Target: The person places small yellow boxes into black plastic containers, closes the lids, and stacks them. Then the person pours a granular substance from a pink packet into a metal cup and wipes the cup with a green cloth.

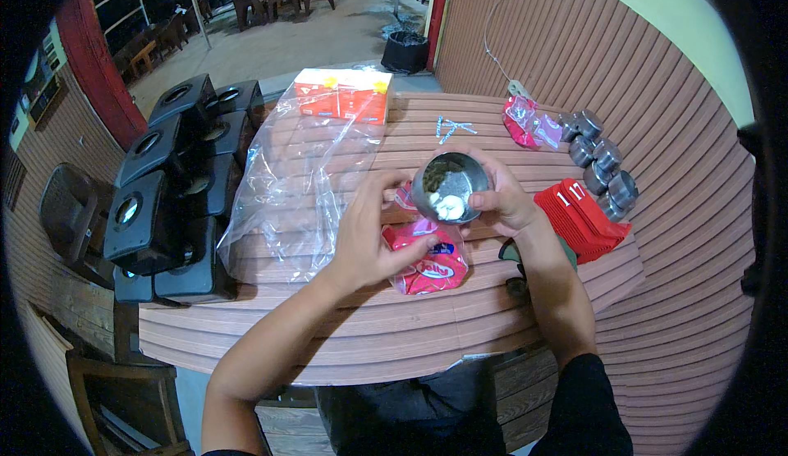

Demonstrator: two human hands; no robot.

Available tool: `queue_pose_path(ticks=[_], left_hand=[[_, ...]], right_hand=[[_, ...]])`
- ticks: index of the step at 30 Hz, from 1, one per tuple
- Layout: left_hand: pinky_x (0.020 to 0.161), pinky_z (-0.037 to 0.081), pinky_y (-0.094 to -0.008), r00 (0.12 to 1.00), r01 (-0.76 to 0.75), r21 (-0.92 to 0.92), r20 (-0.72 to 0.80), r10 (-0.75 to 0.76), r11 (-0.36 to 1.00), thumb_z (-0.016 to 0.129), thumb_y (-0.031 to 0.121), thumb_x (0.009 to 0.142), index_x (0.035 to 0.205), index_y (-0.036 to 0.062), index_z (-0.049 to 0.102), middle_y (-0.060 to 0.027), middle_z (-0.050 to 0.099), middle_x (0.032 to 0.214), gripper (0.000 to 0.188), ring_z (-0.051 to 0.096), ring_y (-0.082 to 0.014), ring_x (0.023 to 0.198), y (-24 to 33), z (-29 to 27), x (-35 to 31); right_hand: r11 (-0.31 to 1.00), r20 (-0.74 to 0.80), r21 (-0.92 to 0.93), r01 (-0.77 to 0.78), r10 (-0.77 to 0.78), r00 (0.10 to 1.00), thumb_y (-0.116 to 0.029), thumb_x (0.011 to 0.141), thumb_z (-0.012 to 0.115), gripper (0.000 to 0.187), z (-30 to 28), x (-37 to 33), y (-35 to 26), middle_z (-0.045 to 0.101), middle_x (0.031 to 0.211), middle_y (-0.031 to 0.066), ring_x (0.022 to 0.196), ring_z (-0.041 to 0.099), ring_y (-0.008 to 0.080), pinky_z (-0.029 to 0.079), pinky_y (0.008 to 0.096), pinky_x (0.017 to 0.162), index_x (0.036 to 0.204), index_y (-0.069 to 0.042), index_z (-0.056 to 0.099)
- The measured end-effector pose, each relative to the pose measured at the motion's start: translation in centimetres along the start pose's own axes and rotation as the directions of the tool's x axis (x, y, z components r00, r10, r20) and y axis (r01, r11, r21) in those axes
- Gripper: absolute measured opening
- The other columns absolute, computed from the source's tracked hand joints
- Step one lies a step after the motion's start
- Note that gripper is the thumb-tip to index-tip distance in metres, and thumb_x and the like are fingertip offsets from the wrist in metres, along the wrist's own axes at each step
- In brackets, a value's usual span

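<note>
My right hand [505,197] grips a round metal cup [451,178] tilted so its mouth faces me. Inside the cup a white patch shows low down, and the rest of the inner wall looks shiny and mottled. Just below the cup is a pink-red plastic packet [431,271] with white lettering. My left hand [369,226] is closed around the packet's upper left side, its thumb lying across the front. Its other fingertips reach up beside the cup, where more pink plastic shows. Part of the packet is hidden behind the thumb and the cup.
Black box-shaped holders [144,222] are stacked at left, beside a clear plastic bag [287,201] and an orange-white carton [345,95]. Small blue-white sticks [451,128] lie at centre back. Rightward are another pink packet [521,123], several metal cups [606,156] and stacked red number plates [579,218].
</note>
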State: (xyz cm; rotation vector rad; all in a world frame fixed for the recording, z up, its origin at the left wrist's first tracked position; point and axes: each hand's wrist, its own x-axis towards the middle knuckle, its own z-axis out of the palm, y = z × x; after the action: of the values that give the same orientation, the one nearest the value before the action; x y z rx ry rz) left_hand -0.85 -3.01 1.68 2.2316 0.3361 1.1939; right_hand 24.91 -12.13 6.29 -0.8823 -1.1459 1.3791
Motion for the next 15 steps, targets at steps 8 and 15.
queue_pose_path(ticks=[8,15], left_hand=[[0.096,0.056,-0.0424,0.840,0.145,-0.021,0.530,-0.112,0.989,0.099,0.027,0.079,0.100,0.0035,0.079,-0.0141,0.074,0.106,0.037,0.072,-0.0331,0.106,-1.5,-3.0,1.0],[0.091,0.059,-0.0480,0.958,-0.090,0.225,0.286,0.022,0.970,0.093,0.014,0.078,0.097,0.0080,0.081,-0.0083,0.073,0.115,0.023,0.068,-0.0326,0.114,-1.7,-2.1,0.6]], right_hand=[[0.989,-0.145,-0.060,0.134,-0.142,0.979,-0.012,0.080,0.098,0.096,-0.8,-0.8,1.6,0.065,0.152,0.0123,0.136,0.068,0.0247,0.055,0.0421,0.118,0.162,-0.004,0.050],[0.981,-0.131,-0.067,0.181,-0.189,0.973,-0.004,0.080,0.097,0.099,0.4,-1.5,1.0,0.064,0.155,0.0146,0.141,0.064,0.0248,0.051,0.0421,0.121,0.166,-0.003,0.047]])
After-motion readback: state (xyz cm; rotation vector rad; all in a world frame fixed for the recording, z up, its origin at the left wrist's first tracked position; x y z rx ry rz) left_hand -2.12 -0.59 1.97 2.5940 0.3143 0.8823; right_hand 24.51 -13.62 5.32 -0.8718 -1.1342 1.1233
